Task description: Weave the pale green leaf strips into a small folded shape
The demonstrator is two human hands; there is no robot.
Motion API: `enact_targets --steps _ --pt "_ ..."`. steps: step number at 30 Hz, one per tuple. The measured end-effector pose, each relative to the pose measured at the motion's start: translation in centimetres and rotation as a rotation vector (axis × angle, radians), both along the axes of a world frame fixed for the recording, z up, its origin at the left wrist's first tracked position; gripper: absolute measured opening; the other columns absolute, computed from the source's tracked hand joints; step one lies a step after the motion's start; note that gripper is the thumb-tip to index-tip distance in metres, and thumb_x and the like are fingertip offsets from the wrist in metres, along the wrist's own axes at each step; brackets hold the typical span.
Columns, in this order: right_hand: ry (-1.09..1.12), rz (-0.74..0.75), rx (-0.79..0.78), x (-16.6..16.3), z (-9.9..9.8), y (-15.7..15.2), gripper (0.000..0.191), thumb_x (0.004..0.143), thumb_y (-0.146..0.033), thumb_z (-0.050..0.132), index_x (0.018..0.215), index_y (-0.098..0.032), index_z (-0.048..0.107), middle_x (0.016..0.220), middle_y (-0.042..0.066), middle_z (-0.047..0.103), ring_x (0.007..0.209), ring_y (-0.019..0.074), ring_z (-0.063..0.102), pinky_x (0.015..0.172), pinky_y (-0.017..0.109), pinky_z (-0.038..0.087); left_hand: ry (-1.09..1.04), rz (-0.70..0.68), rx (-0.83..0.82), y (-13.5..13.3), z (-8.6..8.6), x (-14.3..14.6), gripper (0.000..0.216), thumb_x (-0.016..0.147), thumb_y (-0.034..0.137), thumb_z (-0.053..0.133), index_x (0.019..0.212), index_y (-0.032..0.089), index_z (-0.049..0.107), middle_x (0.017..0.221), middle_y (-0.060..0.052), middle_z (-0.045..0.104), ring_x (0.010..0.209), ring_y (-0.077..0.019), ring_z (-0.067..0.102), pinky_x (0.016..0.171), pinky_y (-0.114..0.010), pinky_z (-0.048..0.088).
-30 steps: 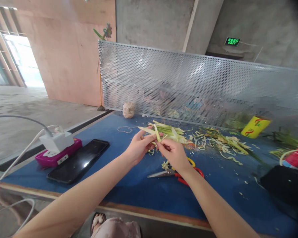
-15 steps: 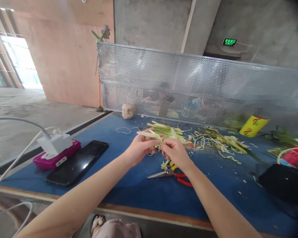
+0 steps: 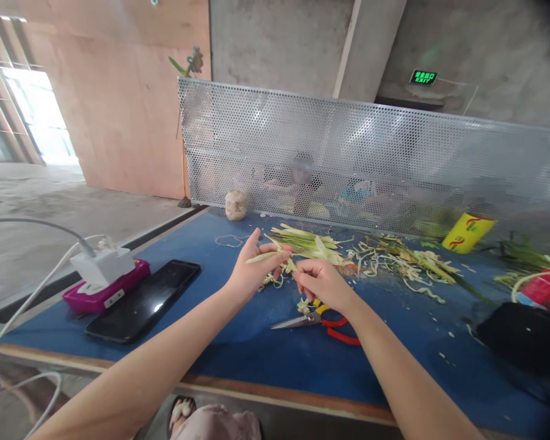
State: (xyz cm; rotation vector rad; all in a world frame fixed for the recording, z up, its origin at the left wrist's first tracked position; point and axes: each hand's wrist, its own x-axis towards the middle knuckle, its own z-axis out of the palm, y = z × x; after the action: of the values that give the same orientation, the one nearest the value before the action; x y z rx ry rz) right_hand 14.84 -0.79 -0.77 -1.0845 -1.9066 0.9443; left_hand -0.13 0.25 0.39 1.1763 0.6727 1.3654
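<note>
A pale green plant strip [image 3: 259, 258] with split, pointed ends lies across the fingers of my left hand [image 3: 250, 269], whose thumb points up. My right hand [image 3: 325, 282] has its fingertips pinched at the strip's near end. Just behind the hands is a pile of pale green stalks and leaf strips [image 3: 302, 239]. Below my right hand, a pair of scissors [image 3: 297, 322] with red and yellow handles lies on the blue table [image 3: 238, 348], beside a small pale plant scrap [image 3: 304, 304].
A black phone [image 3: 144, 302] and a magenta power strip [image 3: 96, 299] with a white charger sit left. A roll of twine [image 3: 235, 205] stands near the perforated metal screen [image 3: 275, 134]. Peelings [image 3: 407, 263], a yellow container [image 3: 468, 233] and a black object [image 3: 522, 336] are right.
My left hand has shifted slightly left and its thumb has lifted. The held strip has turned, with its ends now spread apart. My right hand stays nearly in place.
</note>
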Motion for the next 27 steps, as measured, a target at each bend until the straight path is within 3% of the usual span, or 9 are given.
enact_targets --steps 7,10,14,16,21,27 --pt "0.074 0.051 -0.118 0.3 -0.2 0.6 0.031 0.082 -0.035 0.041 0.06 -0.017 0.053 0.045 -0.002 0.052 0.038 0.008 0.043 0.041 0.021 0.035 -0.008 -0.017 0.003 0.6 -0.2 -0.4 0.104 0.064 0.015 0.069 0.138 0.013 -0.005 0.081 -0.007 0.067 0.039 -0.0043 0.046 0.039 -0.019 0.037" --pt "0.091 -0.012 -0.001 0.0 -0.5 0.7 0.034 0.085 -0.043 0.035 0.068 -0.019 0.051 0.054 0.0 0.054 0.046 0.0111 0.048 0.047 0.025 0.038 0.003 -0.04 -0.003 0.8 -0.4 -0.5 0.105 0.063 0.017 0.07 0.138 0.012 -0.004 0.081 -0.007 0.067 0.04 -0.005 0.047 0.038 -0.019 0.037" --pt "-0.132 -0.171 0.289 0.1 -0.4 0.4 0.03 0.085 -0.04 0.039 0.064 -0.02 0.049 0.054 -0.001 0.051 0.048 0.012 0.049 0.051 0.026 0.038 0.086 -0.068 0.022 0.7 -0.4 -0.6 0.106 0.064 0.018 0.07 0.138 0.013 -0.006 0.081 -0.006 0.066 0.038 -0.0049 0.047 0.037 -0.02 0.038" --pt "-0.18 -0.179 0.344 0.3 -0.1 0.2 0.031 0.085 -0.037 0.04 0.061 -0.02 0.049 0.052 -0.002 0.051 0.046 0.0111 0.047 0.049 0.025 0.037 0.133 -0.071 0.05 0.6 -0.4 -0.6 0.103 0.065 0.019 0.068 0.138 0.013 -0.005 0.081 -0.005 0.066 0.038 -0.0047 0.048 0.037 -0.019 0.039" --pt "0.054 -0.104 0.177 0.7 0.5 0.1 0.033 0.082 -0.035 0.042 0.055 -0.018 0.049 0.043 -0.004 0.048 0.039 0.0092 0.046 0.043 0.022 0.037 0.23 -0.196 0.09 0.4 -0.3 -0.6 0.097 0.067 0.019 0.066 0.137 0.017 0.0 0.077 -0.002 0.063 0.037 -0.0052 0.049 0.037 -0.02 0.041" --pt "0.218 -0.159 0.09 1.2 0.6 0.5 0.035 0.077 -0.035 0.047 0.047 -0.018 0.049 0.036 -0.005 0.044 0.032 0.0074 0.039 0.037 0.021 0.032 0.237 -0.277 0.093 0.0 0.0 -0.7 0.085 0.066 0.018 0.066 0.134 0.017 0.016 0.071 0.0 0.062 0.042 -0.0059 0.051 0.039 -0.018 0.044"
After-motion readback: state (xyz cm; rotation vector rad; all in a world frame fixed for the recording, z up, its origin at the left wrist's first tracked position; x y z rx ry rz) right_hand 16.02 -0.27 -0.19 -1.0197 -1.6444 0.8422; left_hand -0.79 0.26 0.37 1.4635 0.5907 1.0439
